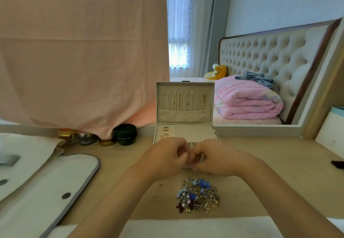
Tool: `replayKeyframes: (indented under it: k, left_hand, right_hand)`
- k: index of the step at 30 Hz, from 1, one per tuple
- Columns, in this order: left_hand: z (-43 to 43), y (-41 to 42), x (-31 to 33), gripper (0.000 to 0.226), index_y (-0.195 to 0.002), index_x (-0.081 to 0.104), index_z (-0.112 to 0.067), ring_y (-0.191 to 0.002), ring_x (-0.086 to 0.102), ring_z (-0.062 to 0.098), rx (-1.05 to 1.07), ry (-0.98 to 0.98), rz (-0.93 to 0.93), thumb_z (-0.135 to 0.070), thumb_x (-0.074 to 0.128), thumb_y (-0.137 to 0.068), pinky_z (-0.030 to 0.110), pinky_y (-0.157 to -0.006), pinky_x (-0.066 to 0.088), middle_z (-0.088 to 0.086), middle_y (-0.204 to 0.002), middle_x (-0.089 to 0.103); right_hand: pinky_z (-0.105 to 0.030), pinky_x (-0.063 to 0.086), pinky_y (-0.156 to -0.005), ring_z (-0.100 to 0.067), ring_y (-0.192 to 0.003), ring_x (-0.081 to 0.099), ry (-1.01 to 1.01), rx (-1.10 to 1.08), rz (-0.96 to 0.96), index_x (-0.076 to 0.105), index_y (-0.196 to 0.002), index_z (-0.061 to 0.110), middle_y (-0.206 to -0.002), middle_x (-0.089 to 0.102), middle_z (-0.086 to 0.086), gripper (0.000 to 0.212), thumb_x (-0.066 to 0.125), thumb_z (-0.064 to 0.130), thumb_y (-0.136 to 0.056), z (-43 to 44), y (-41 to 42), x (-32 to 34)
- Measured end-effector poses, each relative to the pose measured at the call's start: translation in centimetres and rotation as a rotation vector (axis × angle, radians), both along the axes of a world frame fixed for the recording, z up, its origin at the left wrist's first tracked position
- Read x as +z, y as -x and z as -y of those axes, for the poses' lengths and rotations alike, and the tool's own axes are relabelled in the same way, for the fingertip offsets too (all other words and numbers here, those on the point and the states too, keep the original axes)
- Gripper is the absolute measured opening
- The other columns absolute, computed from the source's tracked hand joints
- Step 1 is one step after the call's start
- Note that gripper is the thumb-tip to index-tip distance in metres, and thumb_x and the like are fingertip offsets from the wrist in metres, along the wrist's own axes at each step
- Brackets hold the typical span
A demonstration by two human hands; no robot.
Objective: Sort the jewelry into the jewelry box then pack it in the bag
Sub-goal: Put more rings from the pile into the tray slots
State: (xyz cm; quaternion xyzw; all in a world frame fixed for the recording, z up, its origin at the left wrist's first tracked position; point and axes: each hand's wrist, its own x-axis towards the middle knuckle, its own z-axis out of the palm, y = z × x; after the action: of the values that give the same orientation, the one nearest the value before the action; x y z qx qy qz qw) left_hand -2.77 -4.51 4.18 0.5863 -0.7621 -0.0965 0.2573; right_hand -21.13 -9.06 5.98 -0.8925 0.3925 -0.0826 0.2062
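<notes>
Smooth tan tabletop (pixel 260 182): cream rectangular box (pixel 185 116), lid upright; glittery jewelry (pixel 198 194) heaped; left hand (pixel 163 156) and right hand (pixel 217 158) curl fingers together, hold unclear.

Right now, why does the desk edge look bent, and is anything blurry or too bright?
In the head view the wide lens bows the desk and mirror frame; in the same head view the window is washed out by daylight; also there, the left hand and right hand look soft, so whatever their fingers meet on is unreadable; the jewelry pile is sharper.
</notes>
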Motion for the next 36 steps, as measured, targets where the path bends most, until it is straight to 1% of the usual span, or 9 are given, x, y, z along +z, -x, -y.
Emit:
replayKeyframes:
  k: [2,6,10,14,20,22,25,30,36]
  left_hand:
    - [-0.8,0.3,-1.1,0.01,-0.092,0.065,-0.034,-0.078,0.057,0.003,-0.016,-0.054,0.01,-0.03,0.056,-0.093,0.031,-0.071,0.054,-0.013,-0.085,0.063]
    - [-1.8,0.8,-3.7,0.013,-0.103,0.066,-0.035,-0.084,0.058,-0.001,-0.05,-0.084,-0.024,-0.029,0.058,-0.095,0.023,-0.077,0.054,-0.016,-0.098,0.063]
    - [-1.7,1.0,-5.5,0.023,-0.117,0.065,-0.034,-0.099,0.05,0.0,-0.107,-0.045,0.044,-0.039,0.061,-0.095,0.024,-0.087,0.049,-0.016,-0.11,0.055]
    - [-1.4,0.8,-6.2,0.022,-0.114,0.066,-0.035,-0.098,0.048,0.0,-0.12,-0.037,0.049,-0.043,0.062,-0.094,0.027,-0.086,0.049,-0.015,-0.106,0.056]
    - [-1.4,1.0,-6.3,0.022,-0.115,0.066,-0.033,-0.098,0.052,-0.001,-0.101,-0.032,-0.038,-0.04,0.062,-0.095,0.026,-0.088,0.05,-0.016,-0.105,0.059]
    - [-1.6,1.3,-6.2,0.017,-0.112,0.064,-0.034,-0.098,0.056,-0.004,-0.094,-0.03,-0.159,-0.035,0.063,-0.095,0.022,-0.086,0.052,-0.017,-0.105,0.062]
    - [-1.6,1.5,-5.9,0.017,-0.11,0.062,-0.032,-0.099,0.061,-0.006,-0.095,-0.056,-0.388,-0.022,0.063,-0.096,0.018,-0.086,0.051,-0.017,-0.104,0.067]
    - [-1.6,1.9,-5.3,0.021,-0.115,0.059,-0.019,-0.097,0.071,0.02,-0.144,-0.217,-0.805,-0.011,0.063,-0.096,0.038,-0.091,0.057,0.002,-0.101,0.074]
    - [-1.5,1.2,-4.2,0.027,-0.115,0.063,-0.021,-0.084,0.072,0.012,-0.095,-0.248,-0.767,-0.017,0.073,-0.09,0.02,-0.074,0.055,0.001,-0.091,0.076]
  right_hand:
    - [-0.006,0.041,-0.067,0.008,-0.079,0.061,0.018,-0.006,-0.088,0.077,-0.099,0.033,-0.087,0.069,0.022,0.017,0.073,0.022,-0.087,-0.8,0.3,-0.7]
    - [-0.027,0.056,-0.082,-0.003,-0.088,0.065,0.059,-0.046,-0.235,0.074,-0.103,0.033,-0.096,0.072,0.017,0.021,0.078,0.028,-0.083,-1.7,0.7,-1.8]
    - [-0.026,0.051,-0.077,-0.006,-0.087,0.059,0.104,-0.048,-0.347,0.071,-0.11,0.033,-0.095,0.064,0.018,0.029,0.078,0.035,-0.082,-1.8,0.9,-2.1]
    - [-0.027,0.051,-0.079,-0.008,-0.088,0.056,0.097,-0.041,-0.394,0.07,-0.116,0.035,-0.092,0.059,0.017,0.033,0.077,0.038,-0.084,-1.6,0.9,-2.3]
    - [-0.025,0.05,-0.067,-0.005,-0.073,0.056,0.054,-0.049,-0.183,0.075,-0.105,0.03,-0.08,0.061,0.012,0.02,0.073,0.023,-0.086,-0.9,1.3,-2.6]
    - [-0.02,0.049,-0.067,0.0,-0.074,0.059,0.043,-0.073,-0.09,0.074,-0.096,0.03,-0.085,0.065,0.013,0.015,0.071,0.019,-0.086,-0.6,1.6,-2.4]
    - [-0.015,0.047,-0.055,0.001,-0.057,0.063,-0.052,-0.124,0.085,0.071,-0.087,0.024,-0.082,0.069,0.007,0.016,0.071,0.008,-0.086,-0.5,1.9,-2.1]
    - [-0.02,0.042,-0.041,-0.015,-0.054,0.063,-0.173,-0.127,0.318,0.074,-0.092,0.017,-0.075,0.067,0.0,0.012,0.072,0.006,-0.088,-0.7,1.9,-2.0]
    - [-0.016,0.037,-0.039,-0.016,-0.043,0.056,-0.231,-0.21,0.567,0.075,-0.086,0.013,-0.065,0.069,0.0,0.01,0.082,0.009,-0.08,-1.2,0.9,-1.8]
